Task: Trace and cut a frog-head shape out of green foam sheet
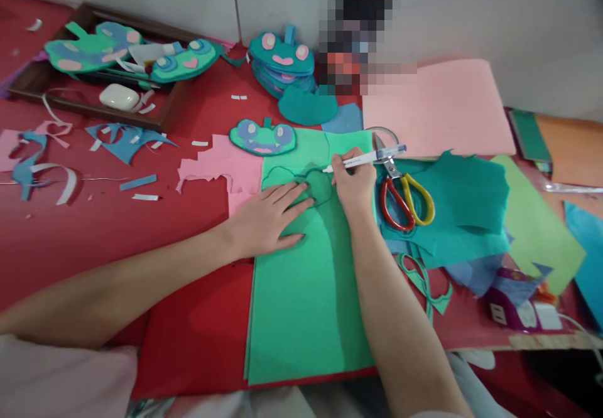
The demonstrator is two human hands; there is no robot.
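Observation:
My left hand [268, 217] lies flat with fingers spread on a green foam sheet [306, 299], pressing down a darker green frog-shaped template [316, 187]. My right hand [354, 182] is closed round a white pen [367, 159], its tip at the template's upper edge. A traced outline shows on the sheet beside the template. A finished frog face [262, 137] with pale eyes lies just above the sheet.
Red and yellow scissors [405, 199] lie right of my right hand on teal scraps [466, 211]. A pink sheet [438, 110] is behind them. More frog faces sit in a wooden tray [89, 110] at the back left and in a stack [281, 60]. Paper offcuts litter the red table [113, 217].

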